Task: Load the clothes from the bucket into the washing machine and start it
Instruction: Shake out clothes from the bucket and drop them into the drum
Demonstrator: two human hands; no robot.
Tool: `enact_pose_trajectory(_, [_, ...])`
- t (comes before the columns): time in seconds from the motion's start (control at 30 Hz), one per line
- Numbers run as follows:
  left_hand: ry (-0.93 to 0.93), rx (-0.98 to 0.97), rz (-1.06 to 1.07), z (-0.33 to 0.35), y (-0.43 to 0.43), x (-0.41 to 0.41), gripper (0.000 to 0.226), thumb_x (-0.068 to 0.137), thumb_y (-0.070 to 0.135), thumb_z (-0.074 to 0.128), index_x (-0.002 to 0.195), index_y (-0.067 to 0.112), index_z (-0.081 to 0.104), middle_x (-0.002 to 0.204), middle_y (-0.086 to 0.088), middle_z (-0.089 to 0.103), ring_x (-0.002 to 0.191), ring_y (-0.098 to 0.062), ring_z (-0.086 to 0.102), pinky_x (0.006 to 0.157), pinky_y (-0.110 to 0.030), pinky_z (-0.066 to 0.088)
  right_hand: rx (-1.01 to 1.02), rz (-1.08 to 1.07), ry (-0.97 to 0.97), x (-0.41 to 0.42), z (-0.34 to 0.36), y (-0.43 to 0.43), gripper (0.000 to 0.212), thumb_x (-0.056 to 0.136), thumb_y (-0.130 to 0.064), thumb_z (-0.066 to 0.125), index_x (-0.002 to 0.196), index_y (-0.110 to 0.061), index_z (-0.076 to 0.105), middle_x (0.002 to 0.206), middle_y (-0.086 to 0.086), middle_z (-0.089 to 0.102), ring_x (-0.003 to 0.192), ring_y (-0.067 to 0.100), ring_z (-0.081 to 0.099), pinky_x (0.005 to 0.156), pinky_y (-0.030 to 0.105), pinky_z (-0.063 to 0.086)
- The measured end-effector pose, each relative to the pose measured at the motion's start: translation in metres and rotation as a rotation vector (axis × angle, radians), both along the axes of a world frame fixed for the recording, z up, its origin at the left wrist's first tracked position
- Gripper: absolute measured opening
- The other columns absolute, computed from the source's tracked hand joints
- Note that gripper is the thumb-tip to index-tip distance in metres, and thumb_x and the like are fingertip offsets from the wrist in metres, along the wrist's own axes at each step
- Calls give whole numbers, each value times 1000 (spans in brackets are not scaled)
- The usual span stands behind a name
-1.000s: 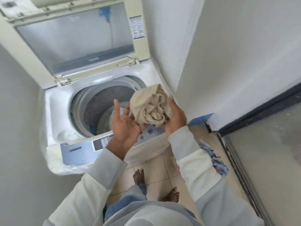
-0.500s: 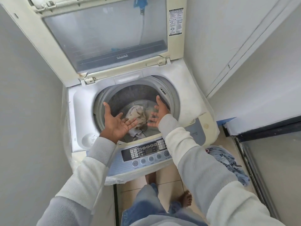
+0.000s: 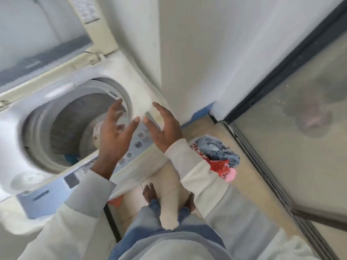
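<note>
narrow nook, white wall (image 3: 206, 53), tiled floor (image 3: 169, 186), glass door (image 3: 300, 137) at right. washing machine (image 3: 15, 132) lid up, pale cloth (image 3: 96, 132) in drum. left hand (image 3: 114, 132) and right hand (image 3: 163, 126) empty, fingers spread, above its front edge. clothes (image 3: 216, 149) heaped on the floor beside it.

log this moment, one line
left hand open | right hand open | beige garment in drum | lid up | clothes pile outside drum

garment (image 3: 97, 131) in washing machine (image 3: 11, 128) at left, clothes heap (image 3: 216, 149) on floor (image 3: 253, 184) right of it
</note>
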State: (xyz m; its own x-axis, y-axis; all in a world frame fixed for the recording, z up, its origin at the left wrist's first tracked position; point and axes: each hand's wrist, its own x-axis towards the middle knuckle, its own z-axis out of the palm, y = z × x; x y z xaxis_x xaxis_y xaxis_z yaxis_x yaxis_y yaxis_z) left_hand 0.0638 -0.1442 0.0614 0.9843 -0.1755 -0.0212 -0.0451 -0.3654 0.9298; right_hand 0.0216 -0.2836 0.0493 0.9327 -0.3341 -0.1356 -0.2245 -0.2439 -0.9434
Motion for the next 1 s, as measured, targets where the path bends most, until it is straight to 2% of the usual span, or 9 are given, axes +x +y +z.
enact_pose_trajectory(0.07, [-250, 97, -166, -2, -34, -24, 61, 87, 30, 66, 141, 16, 43, 143, 3, 49, 129, -13, 49, 96, -24, 46, -164, -29, -59, -34, -12, -31, 60, 90, -40, 62, 139, -8, 48, 142, 8, 50, 131, 20, 47, 108, 27, 37])
enact_pose_trajectory(0.17, [-364, 157, -377, -36, -90, -57, 58, 88, 30, 62, 140, 12, 43, 140, 5, 48, 129, -13, 49, 97, -27, 46, -249, -76, 52, -81, -57, -79, 60, 91, -40, 58, 139, -5, 47, 142, 13, 49, 134, 26, 45, 110, 35, 37])
enact_pose_trajectory(0.33, [-158, 428, -581, -159, -152, -89, 68, 82, 36, 60, 144, 13, 40, 146, -4, 47, 133, -24, 45, 106, -38, 41, -255, -64, 421, -145, -183, -135, 60, 92, -30, 62, 145, -10, 40, 154, 8, 36, 144, 23, 29, 115, 40, 28])
enact_pose_trajectory(0.5, [59, 723, -742, -311, -166, -102, 70, 80, 25, 72, 143, 12, 43, 145, -11, 46, 134, -30, 41, 105, -41, 36, -215, 19, 742, -181, -319, -159, 65, 94, -39, 56, 150, -23, 30, 161, 2, 20, 148, 18, 19, 118, 35, 24])
enact_pose_trajectory(0.6, [127, 935, -840, -386, -163, -109, 71, 83, 32, 68, 145, 18, 39, 150, -6, 40, 140, -26, 32, 107, -43, 34, -198, 84, 852, -183, -390, -164, 67, 92, -42, 58, 150, -26, 30, 160, 1, 20, 146, 22, 23, 115, 38, 26])
enact_pose_trajectory(0.73, [53, 1047, -879, -448, -160, -119, 71, 78, 33, 69, 142, 17, 43, 145, -6, 45, 134, -29, 38, 102, -47, 40, -341, 144, 834, -165, -458, -157, 75, 86, -56, 58, 149, -30, 26, 159, 3, 16, 144, 30, 20, 111, 48, 25])
enact_pose_trajectory(0.83, [-52, 1003, -850, -471, -160, -129, 60, 72, 27, 72, 129, 18, 55, 139, -9, 51, 130, -34, 44, 98, -50, 41, -461, -144, 866, -157, -491, -166, 75, 85, -44, 59, 149, -35, 21, 160, 4, 12, 147, 34, 5, 113, 59, 12])
enact_pose_trajectory(0.9, [-85, 985, -853, -479, -160, -134, 55, 70, 28, 72, 123, 18, 58, 135, -9, 54, 128, -35, 46, 96, -50, 41, -412, -171, 1037, -162, -509, -182, 76, 85, -31, 57, 149, -37, 17, 158, 4, 22, 146, 35, 8, 113, 58, 10])
enact_pose_trajectory(1.0, [-82, 933, -841, -475, -162, -138, 52, 70, 32, 72, 119, 18, 60, 132, -9, 55, 127, -37, 47, 95, -50, 42, -446, 4, 1169, -175, -512, -203, 44, 85, -28, 50, 129, -36, 51, 136, 1, 53, 138, 32, 27, 112, 55, 19])
